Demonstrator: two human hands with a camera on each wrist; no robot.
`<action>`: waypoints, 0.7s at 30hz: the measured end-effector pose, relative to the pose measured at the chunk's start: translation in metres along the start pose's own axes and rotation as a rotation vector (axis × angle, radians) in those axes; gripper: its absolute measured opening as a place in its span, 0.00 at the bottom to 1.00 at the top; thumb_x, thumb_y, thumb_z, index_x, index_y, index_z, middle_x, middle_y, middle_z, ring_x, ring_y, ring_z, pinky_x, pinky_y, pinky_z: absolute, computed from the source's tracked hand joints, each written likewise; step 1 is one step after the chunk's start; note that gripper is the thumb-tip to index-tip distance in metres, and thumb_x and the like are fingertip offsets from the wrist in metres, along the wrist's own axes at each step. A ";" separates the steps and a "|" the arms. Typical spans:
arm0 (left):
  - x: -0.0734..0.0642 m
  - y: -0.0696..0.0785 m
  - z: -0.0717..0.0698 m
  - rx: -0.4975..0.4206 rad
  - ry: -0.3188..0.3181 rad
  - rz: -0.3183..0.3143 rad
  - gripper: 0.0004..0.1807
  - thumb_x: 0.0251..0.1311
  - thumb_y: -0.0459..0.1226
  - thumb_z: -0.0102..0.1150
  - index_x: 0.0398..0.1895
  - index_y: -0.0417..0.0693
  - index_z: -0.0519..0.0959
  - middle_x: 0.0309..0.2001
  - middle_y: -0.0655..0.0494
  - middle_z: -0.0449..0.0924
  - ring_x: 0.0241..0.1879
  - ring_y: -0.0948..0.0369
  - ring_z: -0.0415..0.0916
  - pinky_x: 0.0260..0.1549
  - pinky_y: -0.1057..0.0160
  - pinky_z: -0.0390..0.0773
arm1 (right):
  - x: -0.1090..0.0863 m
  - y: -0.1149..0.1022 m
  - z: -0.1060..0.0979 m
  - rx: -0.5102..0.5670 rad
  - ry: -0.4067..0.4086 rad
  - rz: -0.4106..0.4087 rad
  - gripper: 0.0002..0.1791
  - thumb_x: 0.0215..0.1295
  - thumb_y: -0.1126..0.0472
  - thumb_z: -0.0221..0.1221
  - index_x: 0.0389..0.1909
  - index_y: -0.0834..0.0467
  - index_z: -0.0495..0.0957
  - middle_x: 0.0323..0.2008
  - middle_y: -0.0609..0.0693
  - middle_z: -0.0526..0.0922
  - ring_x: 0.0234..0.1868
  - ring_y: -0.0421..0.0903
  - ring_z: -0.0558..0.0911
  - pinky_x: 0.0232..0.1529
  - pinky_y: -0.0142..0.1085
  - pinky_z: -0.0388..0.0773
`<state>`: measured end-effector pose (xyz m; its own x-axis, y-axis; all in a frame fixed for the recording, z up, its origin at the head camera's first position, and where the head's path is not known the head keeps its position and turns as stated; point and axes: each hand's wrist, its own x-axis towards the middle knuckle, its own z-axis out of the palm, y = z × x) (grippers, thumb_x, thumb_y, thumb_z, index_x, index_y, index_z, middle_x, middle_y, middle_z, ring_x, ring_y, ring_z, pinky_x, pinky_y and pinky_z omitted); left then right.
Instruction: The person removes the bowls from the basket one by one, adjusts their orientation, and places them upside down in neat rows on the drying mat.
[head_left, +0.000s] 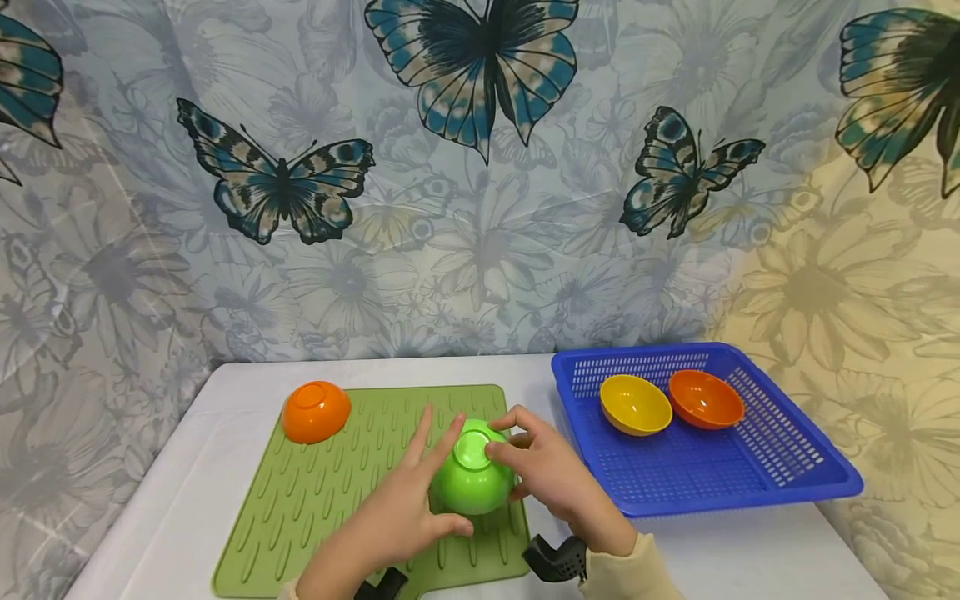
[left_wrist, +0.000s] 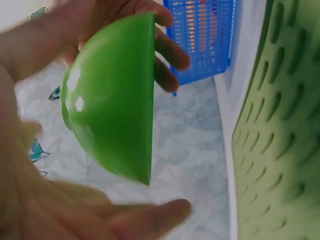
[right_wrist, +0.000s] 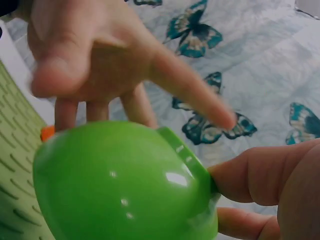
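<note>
A glossy green bowl (head_left: 472, 490) is upside down, its foot ring facing up, over the right part of a green ridged mat (head_left: 315, 508). My right hand (head_left: 551, 471) grips it from the right, with the thumb by the foot ring and fingers around the far side to the rim. On the left, my left hand (head_left: 405, 512) is spread wide beside the bowl, thumb and fingers straight. In the left wrist view a gap shows between the rim of the green bowl (left_wrist: 115, 100) and the mat (left_wrist: 280, 150).
An upside-down orange bowl (head_left: 315, 412) rests on the mat's far left corner. To the right stands a blue plastic basket (head_left: 675, 483), holding a yellow bowl (head_left: 636, 406) and an orange bowl (head_left: 707, 400), both upright. A patterned cloth (head_left: 495, 275) hangs behind the white table.
</note>
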<state>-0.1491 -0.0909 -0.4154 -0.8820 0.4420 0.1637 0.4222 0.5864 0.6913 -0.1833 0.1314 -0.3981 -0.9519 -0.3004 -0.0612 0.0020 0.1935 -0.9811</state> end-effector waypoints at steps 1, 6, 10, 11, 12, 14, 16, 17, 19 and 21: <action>0.001 0.000 0.001 -0.017 0.015 -0.046 0.62 0.48 0.53 0.76 0.79 0.81 0.41 0.79 0.43 0.32 0.58 0.32 0.70 0.48 0.37 0.76 | 0.000 0.001 0.002 -0.009 0.014 -0.004 0.17 0.68 0.59 0.63 0.54 0.57 0.76 0.47 0.64 0.80 0.33 0.53 0.83 0.23 0.52 0.83; 0.006 -0.004 0.003 -0.050 0.121 -0.123 0.53 0.48 0.45 0.78 0.78 0.68 0.58 0.75 0.41 0.55 0.63 0.38 0.68 0.56 0.37 0.72 | 0.002 0.003 0.010 -0.004 0.062 -0.022 0.18 0.67 0.59 0.64 0.56 0.56 0.76 0.55 0.70 0.74 0.36 0.54 0.84 0.28 0.50 0.84; 0.010 -0.007 0.005 -0.033 0.174 -0.154 0.45 0.49 0.41 0.76 0.74 0.57 0.68 0.72 0.41 0.60 0.66 0.41 0.65 0.59 0.40 0.70 | 0.004 0.007 0.015 -0.029 0.072 -0.044 0.22 0.68 0.58 0.64 0.61 0.55 0.75 0.62 0.69 0.70 0.50 0.64 0.81 0.36 0.51 0.84; 0.012 -0.008 0.005 -0.024 0.179 -0.160 0.44 0.50 0.40 0.76 0.74 0.56 0.68 0.72 0.40 0.60 0.66 0.41 0.64 0.59 0.40 0.69 | 0.006 0.010 0.016 -0.060 0.077 -0.051 0.24 0.67 0.57 0.65 0.62 0.54 0.74 0.64 0.68 0.69 0.55 0.66 0.78 0.41 0.54 0.83; 0.016 -0.009 0.005 -0.008 0.183 -0.166 0.44 0.51 0.40 0.75 0.74 0.55 0.68 0.72 0.40 0.61 0.66 0.40 0.64 0.59 0.39 0.68 | 0.008 0.012 0.017 -0.105 0.084 -0.057 0.27 0.65 0.57 0.66 0.65 0.53 0.73 0.66 0.66 0.68 0.59 0.67 0.74 0.45 0.57 0.81; 0.023 -0.014 0.006 0.027 0.188 -0.171 0.44 0.52 0.39 0.75 0.74 0.53 0.67 0.71 0.38 0.61 0.66 0.39 0.64 0.60 0.38 0.67 | 0.012 0.018 0.019 -0.197 0.100 -0.069 0.34 0.61 0.57 0.70 0.69 0.52 0.71 0.69 0.62 0.66 0.66 0.67 0.67 0.54 0.62 0.73; 0.033 -0.019 0.007 0.059 0.184 -0.173 0.43 0.53 0.39 0.74 0.74 0.51 0.67 0.71 0.36 0.61 0.66 0.38 0.64 0.61 0.38 0.66 | 0.019 0.023 0.021 -0.294 0.125 -0.080 0.41 0.57 0.58 0.72 0.72 0.52 0.67 0.69 0.60 0.66 0.68 0.66 0.64 0.59 0.65 0.67; 0.039 -0.022 0.008 0.073 0.180 -0.173 0.43 0.54 0.39 0.74 0.74 0.51 0.67 0.71 0.36 0.61 0.66 0.38 0.63 0.61 0.38 0.66 | 0.024 0.026 0.022 -0.321 0.136 -0.084 0.43 0.56 0.59 0.73 0.73 0.53 0.66 0.69 0.60 0.66 0.68 0.65 0.65 0.59 0.65 0.66; 0.050 -0.029 0.009 0.089 0.172 -0.168 0.42 0.55 0.39 0.73 0.74 0.50 0.66 0.71 0.35 0.61 0.66 0.38 0.63 0.61 0.38 0.66 | 0.034 0.031 0.023 -0.365 0.171 -0.092 0.46 0.54 0.60 0.74 0.74 0.54 0.64 0.68 0.60 0.68 0.67 0.63 0.67 0.59 0.62 0.68; 0.062 -0.036 0.010 0.087 0.163 -0.166 0.42 0.56 0.40 0.72 0.75 0.49 0.66 0.70 0.34 0.61 0.66 0.37 0.63 0.61 0.37 0.66 | 0.045 0.035 0.022 -0.396 0.200 -0.100 0.45 0.54 0.61 0.74 0.73 0.56 0.64 0.68 0.61 0.69 0.65 0.63 0.69 0.58 0.61 0.69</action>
<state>-0.2163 -0.0780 -0.4368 -0.9599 0.2237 0.1690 0.2789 0.7009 0.6565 -0.2193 0.1040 -0.4397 -0.9820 -0.1569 0.1052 -0.1732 0.5264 -0.8324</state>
